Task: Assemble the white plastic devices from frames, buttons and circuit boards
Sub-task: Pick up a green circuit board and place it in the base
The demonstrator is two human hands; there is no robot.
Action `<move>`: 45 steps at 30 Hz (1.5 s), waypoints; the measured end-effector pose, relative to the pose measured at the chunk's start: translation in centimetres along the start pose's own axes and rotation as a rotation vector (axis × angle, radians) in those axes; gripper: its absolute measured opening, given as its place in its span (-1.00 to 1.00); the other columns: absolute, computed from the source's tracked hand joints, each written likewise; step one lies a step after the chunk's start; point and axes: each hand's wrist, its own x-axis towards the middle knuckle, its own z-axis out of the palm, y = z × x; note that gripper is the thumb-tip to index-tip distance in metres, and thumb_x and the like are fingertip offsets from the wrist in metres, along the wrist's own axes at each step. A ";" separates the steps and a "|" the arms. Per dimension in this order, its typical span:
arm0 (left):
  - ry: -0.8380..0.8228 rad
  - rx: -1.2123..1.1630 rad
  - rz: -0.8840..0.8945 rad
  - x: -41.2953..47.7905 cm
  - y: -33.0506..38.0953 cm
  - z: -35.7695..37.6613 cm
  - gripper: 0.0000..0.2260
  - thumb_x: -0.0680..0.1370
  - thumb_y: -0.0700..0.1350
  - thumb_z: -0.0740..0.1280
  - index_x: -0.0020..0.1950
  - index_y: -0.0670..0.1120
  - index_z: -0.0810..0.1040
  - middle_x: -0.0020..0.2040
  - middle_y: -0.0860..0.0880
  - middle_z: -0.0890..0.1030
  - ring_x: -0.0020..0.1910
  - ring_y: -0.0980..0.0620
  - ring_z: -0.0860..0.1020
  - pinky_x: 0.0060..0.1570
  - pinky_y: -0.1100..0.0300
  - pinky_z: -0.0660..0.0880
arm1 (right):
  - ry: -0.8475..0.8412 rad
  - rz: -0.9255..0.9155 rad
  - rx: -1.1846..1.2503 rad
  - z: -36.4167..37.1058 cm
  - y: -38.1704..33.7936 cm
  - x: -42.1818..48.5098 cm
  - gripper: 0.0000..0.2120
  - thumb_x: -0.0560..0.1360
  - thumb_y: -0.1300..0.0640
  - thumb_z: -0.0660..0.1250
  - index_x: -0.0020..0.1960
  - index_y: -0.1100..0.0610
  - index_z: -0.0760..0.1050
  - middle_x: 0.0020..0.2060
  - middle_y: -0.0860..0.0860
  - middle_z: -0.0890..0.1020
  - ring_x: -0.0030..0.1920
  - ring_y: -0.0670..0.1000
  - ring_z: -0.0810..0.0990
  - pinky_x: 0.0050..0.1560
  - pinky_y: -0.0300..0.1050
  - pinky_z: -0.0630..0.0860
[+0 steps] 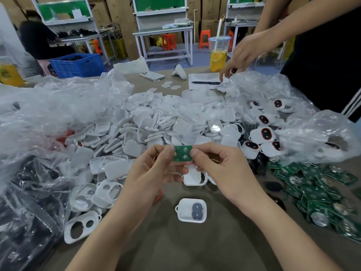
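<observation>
A small green circuit board (183,153) with two round metal domes is held up between both hands above the table. My left hand (154,169) pinches its left edge and my right hand (216,169) pinches its right edge. Below my hands a white frame (190,210) lies on the table with a dark button pad inside it. Another white frame (193,178) sits just under my right fingers. A big heap of white plastic shells (156,122) fills the middle. More green circuit boards (316,188) are piled at the right.
Empty white frames with holes (81,228) lie at the left beside crumpled plastic bags (48,114). Finished devices with dark red-ringed buttons (263,133) sit at the right. Another person's hand (244,55) reaches over paper and a pen (205,82) near a cup of yellow drink (218,55).
</observation>
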 end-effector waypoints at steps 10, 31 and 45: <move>-0.099 0.170 -0.043 -0.2 0.4 -0.8 -0.89 0.46 0.01 0.53 -0.17 0.02 0.67 -0.15 -0.11 0.67 -0.19 0.03 0.62 -0.34 0.35 0.53 | 0.085 -0.404 -0.496 -0.3 -0.1 -0.5 -0.86 0.60 0.23 0.32 0.04 0.15 0.66 -0.09 -0.03 0.60 -0.10 -0.13 0.55 -0.05 -0.43 0.43; -0.224 1.081 0.445 -5.5 -1.2 -3.1 -0.84 0.59 0.09 0.32 0.10 0.22 0.67 0.17 0.22 0.56 0.16 0.04 0.57 0.08 0.27 0.48 | -0.290 -0.133 -0.644 -1.8 0.6 -6.8 -0.45 0.47 -0.19 0.44 0.33 -0.41 0.21 0.17 -0.45 0.32 0.19 -0.39 0.37 0.10 -0.57 0.25; -0.321 1.155 0.498 -5.6 -1.1 -2.9 -0.82 0.60 0.06 0.31 0.14 0.18 0.66 0.17 0.26 0.52 0.15 0.12 0.53 0.11 0.31 0.44 | -0.439 -0.039 -0.673 -2.4 1.1 -6.1 -0.24 0.43 -0.31 0.28 0.50 -0.48 -0.07 0.33 -0.53 0.30 0.31 -0.46 0.26 0.20 -0.61 0.18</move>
